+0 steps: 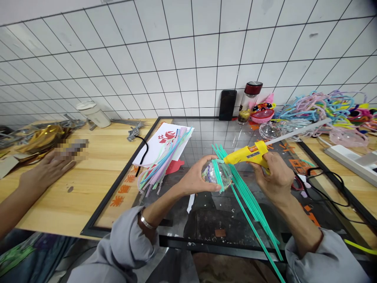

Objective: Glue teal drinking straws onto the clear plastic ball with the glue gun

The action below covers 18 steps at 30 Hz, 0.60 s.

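My left hand [194,177] is closed around a clear plastic ball [225,177]. Short green strips [217,173] lie across the ball's surface. In my right hand [275,173] is a yellow hot glue gun [247,154], its nozzle at the upper edge of the ball, close to the strips. A long whitish glue stick [297,131] juts out of the gun's back end. Beneath the ball and the gun, a bundle of long green sticks [250,200] runs slantwise over the dark glass panel [203,212]. Whether the nozzle touches the ball I cannot tell.
Pastel sticks [165,161] lie on white paper [147,151]. A phone [227,105] and a glass bottle [249,102] stand by the wall. Right are tangled coloured stems [318,108], a power strip [353,159] and a black cable [326,188]. Another person's hand [48,171] rests at left.
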Each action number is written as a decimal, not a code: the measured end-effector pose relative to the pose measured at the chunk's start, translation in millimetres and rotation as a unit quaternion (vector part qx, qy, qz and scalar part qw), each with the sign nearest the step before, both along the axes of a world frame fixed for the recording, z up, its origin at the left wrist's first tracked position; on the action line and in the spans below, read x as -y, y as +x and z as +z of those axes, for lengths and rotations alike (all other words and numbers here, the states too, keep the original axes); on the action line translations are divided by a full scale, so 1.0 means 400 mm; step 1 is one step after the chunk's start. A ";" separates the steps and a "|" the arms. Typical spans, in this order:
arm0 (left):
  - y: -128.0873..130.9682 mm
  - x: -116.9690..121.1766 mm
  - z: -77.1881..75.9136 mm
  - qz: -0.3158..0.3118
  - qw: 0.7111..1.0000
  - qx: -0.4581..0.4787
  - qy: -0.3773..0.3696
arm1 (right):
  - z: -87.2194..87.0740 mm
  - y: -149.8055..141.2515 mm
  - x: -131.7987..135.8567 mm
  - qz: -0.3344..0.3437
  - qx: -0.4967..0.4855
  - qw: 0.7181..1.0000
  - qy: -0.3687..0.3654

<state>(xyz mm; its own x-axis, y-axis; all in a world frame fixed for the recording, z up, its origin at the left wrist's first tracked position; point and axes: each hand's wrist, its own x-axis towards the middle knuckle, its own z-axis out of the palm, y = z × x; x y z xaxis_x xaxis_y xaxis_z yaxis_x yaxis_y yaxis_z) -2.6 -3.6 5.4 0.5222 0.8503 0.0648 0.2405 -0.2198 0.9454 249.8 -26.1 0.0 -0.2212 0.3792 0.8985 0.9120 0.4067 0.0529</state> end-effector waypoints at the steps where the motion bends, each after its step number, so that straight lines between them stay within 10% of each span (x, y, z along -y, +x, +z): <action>1: 0.000 0.000 0.000 0.000 1.000 0.000 0.000 | -0.001 0.000 0.000 0.001 0.001 1.000 0.001; 18: -0.002 -0.003 -0.004 -0.005 1.000 -0.007 0.009 | -0.003 0.000 -0.003 -0.015 0.010 1.000 0.008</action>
